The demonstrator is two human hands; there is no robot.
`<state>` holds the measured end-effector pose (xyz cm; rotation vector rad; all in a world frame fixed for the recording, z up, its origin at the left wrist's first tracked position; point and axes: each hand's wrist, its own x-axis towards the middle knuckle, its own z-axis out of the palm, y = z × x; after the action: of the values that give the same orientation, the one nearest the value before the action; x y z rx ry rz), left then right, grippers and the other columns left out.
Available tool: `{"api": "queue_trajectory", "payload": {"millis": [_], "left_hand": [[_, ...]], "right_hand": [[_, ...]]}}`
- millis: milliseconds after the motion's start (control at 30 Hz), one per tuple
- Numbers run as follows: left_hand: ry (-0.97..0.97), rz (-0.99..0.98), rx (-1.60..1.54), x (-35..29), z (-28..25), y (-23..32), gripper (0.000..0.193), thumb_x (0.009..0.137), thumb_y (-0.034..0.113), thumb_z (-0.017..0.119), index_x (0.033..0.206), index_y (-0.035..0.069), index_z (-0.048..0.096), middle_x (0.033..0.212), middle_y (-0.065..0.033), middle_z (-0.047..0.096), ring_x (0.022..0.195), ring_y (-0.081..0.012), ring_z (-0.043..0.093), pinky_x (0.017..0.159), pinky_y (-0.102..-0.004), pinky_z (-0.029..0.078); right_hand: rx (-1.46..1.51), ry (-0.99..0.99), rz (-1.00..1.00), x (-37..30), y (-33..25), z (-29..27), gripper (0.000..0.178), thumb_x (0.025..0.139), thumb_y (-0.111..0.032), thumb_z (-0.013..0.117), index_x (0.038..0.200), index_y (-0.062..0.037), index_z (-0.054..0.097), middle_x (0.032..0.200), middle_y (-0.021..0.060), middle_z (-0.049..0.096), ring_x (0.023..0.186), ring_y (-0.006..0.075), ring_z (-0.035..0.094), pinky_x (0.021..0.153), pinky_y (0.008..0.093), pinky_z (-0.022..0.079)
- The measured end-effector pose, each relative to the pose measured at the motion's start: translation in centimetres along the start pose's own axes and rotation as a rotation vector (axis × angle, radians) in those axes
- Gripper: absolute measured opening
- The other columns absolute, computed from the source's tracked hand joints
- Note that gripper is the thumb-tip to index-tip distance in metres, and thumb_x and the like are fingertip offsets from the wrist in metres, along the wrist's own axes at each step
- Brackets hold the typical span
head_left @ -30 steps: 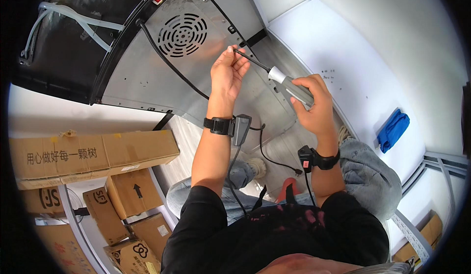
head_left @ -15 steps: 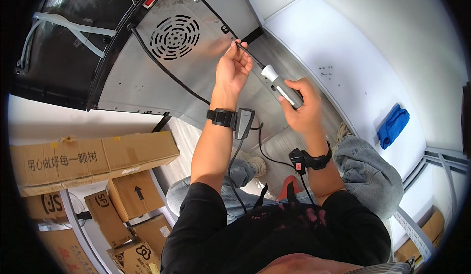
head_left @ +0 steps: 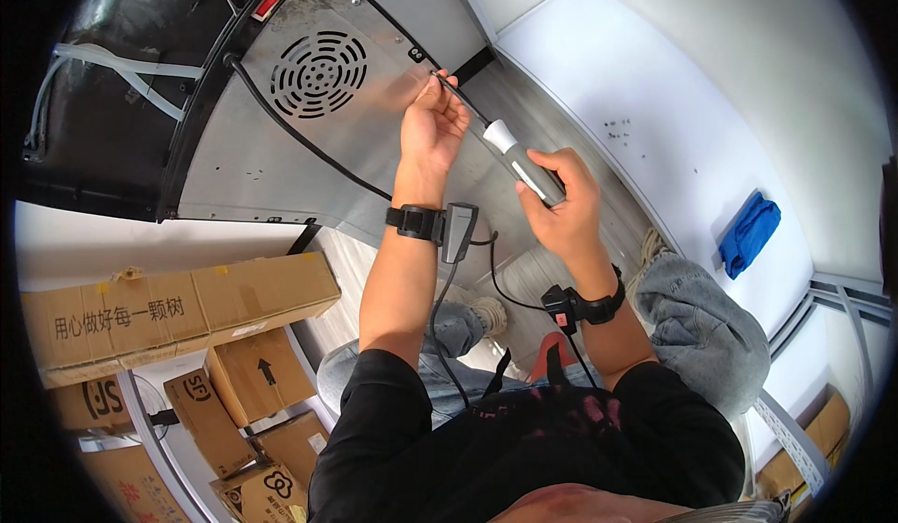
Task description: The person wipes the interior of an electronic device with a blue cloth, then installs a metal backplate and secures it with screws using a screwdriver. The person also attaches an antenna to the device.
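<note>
A grey screwdriver with a white collar and a long dark shaft is gripped by its handle in my right hand. Its shaft slants up and left to the edge of a metal panel with a round slotted vent. There, at the tip, the fingers of my left hand are pinched round the shaft's end. Whether a screw sits under those fingertips is hidden. Black straps with small boxes and cables circle both my wrists.
A black power cord runs from the panel's side past my left wrist. Beside it sits a red rocker switch. Cardboard boxes stack at lower left. A blue cloth lies on the white surface at right.
Both hands and the screwdriver have shifted slightly left in the view. The metal panel also appears a little farther left. Each hand keeps its hold.
</note>
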<state>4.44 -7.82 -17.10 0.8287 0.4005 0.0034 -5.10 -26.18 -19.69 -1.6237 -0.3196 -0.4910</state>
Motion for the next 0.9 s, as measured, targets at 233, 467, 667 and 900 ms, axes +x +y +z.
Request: {"api": "queue_trajectory", "payload": {"millis": [233,467,667,900], "left_hand": [[0.001,-0.008,-0.013,-0.1,-0.1,0.0,0.016,0.098,0.019,0.053,0.105,0.008,0.063,0.09,-0.0004,0.068,0.076,-0.0085,0.059,0.068,-0.0225,0.046],[-0.187,-0.061,0.099,-2.2,0.3,-0.4,0.023,0.101,0.018,0.045,0.111,0.002,0.059,0.097,-0.008,0.068,0.084,-0.0175,0.064,0.078,-0.032,0.053],[-0.173,-0.022,0.264,-2.6,-0.1,-0.6,0.02,0.101,0.016,0.044,0.105,0.001,0.057,0.094,-0.0129,0.067,0.08,-0.0219,0.066,0.072,-0.0335,0.058],[-0.121,-0.042,0.27,-1.8,-0.2,-0.6,0.019,0.099,0.023,0.053,0.093,0.005,0.057,0.087,-0.0082,0.067,0.067,-0.0134,0.06,0.052,-0.0262,0.048]], "right_hand": [[-0.03,0.029,-0.023,0.2,-1.1,0.6,0.031,0.073,0.0,0.072,0.102,-0.0026,0.063,0.086,0.0122,0.061,0.07,0.0264,0.064,0.061,0.0331,0.051],[-0.055,0.058,0.008,0.0,-1.5,1.0,0.03,0.075,-0.004,0.072,0.103,-0.001,0.062,0.087,0.0139,0.061,0.07,0.028,0.064,0.06,0.0342,0.05],[-0.026,-0.042,0.303,-0.6,-2.4,1.0,0.037,0.076,-0.012,0.074,0.108,-0.0002,0.06,0.096,0.0171,0.062,0.074,0.0309,0.064,0.064,0.0373,0.051],[-0.177,0.041,0.068,0.1,-4.4,0.1,0.041,0.082,-0.011,0.069,0.118,-0.0012,0.053,0.105,0.0182,0.059,0.087,0.0322,0.063,0.071,0.0389,0.051]]}}
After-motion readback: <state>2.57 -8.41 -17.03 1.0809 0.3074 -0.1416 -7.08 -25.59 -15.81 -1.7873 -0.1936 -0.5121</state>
